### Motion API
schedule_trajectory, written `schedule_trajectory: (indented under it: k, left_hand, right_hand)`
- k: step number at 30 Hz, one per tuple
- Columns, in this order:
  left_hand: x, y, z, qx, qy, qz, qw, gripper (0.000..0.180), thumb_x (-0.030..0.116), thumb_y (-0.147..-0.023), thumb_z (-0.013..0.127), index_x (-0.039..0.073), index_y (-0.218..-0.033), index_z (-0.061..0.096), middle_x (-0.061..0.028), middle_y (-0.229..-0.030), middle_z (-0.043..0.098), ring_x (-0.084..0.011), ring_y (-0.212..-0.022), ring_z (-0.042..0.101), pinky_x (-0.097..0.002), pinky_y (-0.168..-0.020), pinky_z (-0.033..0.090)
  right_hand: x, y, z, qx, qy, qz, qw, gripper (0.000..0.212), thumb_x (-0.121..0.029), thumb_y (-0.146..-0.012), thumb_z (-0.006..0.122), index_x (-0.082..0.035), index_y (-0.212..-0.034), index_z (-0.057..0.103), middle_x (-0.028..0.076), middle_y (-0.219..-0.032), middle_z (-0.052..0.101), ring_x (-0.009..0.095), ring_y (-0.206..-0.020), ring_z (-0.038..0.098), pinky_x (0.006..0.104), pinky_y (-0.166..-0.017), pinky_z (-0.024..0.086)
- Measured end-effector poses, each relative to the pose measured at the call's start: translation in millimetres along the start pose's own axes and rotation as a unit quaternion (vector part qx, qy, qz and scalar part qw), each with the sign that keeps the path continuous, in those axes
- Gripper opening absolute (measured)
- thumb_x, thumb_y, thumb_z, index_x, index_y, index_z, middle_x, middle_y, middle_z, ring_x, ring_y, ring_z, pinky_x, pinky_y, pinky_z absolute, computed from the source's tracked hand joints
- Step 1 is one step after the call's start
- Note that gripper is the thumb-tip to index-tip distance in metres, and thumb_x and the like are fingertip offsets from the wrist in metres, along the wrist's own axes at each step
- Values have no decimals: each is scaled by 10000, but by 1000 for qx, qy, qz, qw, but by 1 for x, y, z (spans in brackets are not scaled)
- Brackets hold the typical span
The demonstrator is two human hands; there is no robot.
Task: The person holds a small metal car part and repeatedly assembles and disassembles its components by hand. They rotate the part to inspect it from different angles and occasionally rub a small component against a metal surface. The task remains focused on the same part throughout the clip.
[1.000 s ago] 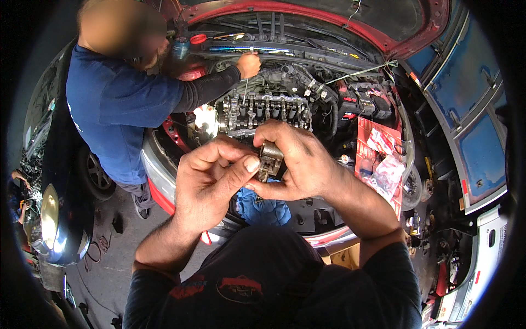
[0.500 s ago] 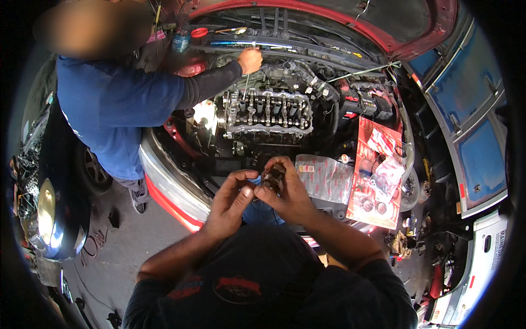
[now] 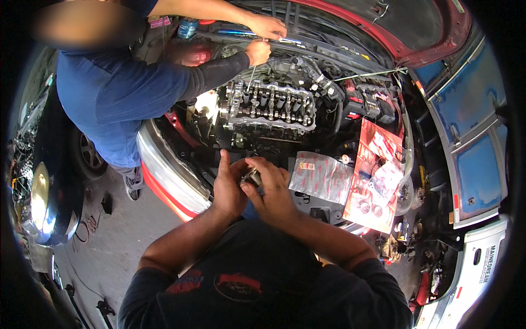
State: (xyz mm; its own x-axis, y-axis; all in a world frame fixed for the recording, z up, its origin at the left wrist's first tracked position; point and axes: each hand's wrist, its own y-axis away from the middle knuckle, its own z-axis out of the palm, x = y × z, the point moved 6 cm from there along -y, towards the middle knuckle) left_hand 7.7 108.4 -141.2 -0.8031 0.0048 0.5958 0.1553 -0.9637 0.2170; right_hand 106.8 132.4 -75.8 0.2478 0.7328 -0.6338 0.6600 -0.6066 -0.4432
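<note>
In front of my chest, at the near edge of the engine bay, both hands meet around a small, dull metal engine part (image 3: pixel 252 177). My left hand (image 3: pixel 229 189) cups it from the left, one finger pointing straight up. From the right, the bent fingers and thumb of my right hand (image 3: pixel 272 189) close over it. Most of the part is hidden by my fingers, so its exact kind does not show. Beyond my hands lies the uncovered cylinder head (image 3: pixel 271 107), its camshafts exposed.
At the left, a person in a blue shirt (image 3: pixel 109 104) leans over the bay, both hands at a long-shafted tool (image 3: pixel 251 78) reaching to the cylinder head. A grey plastic sheet (image 3: pixel 320 175), red card packaging (image 3: pixel 372 175) and a battery (image 3: pixel 378 107) are to the right.
My left hand has shifted, one finger now pointing up, and my right fingers cover the part more. The co-worker's other arm has come in across the top to the tool.
</note>
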Motion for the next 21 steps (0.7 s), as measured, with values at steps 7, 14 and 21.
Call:
schedule_trajectory:
  k: [7, 14, 21]
  left_hand:
    - [19, -8, 30, -51, 88, -64, 993, 870, 762, -908, 302, 25, -1313, 525, -114, -1194, 590, -252, -1116, 556, -413, -1012, 418]
    - [48, -8, 50, -37, 74, -32, 996, 909, 840, -843, 319, 23, -1110, 616, -105, -1018, 653, -224, -954, 626, -381, -880, 497]
    - [81, 4, 71, -72, -56, 60, 994, 930, 798, -903, 169, 13, -1022, 654, -92, -900, 659, -175, -774, 599, -313, -744, 491]
  right_hand:
    - [0, -15, -9, 80, -38, -41, 995, 438, -329, -911, 608, -74, -1261, 543, 148, -1258, 578, 341, -1249, 481, 507, -1077, 223]
    - [-15, -39, -35, 67, -41, -96, 992, 391, -341, -989, 500, -58, -1240, 601, 208, -1458, 405, 383, -1375, 351, 483, -1124, 226]
    - [-43, -53, -62, -42, -174, -175, 968, 321, -142, -949, 602, -28, -1248, 623, 231, -1401, 488, 323, -1290, 502, 401, -1079, 371]
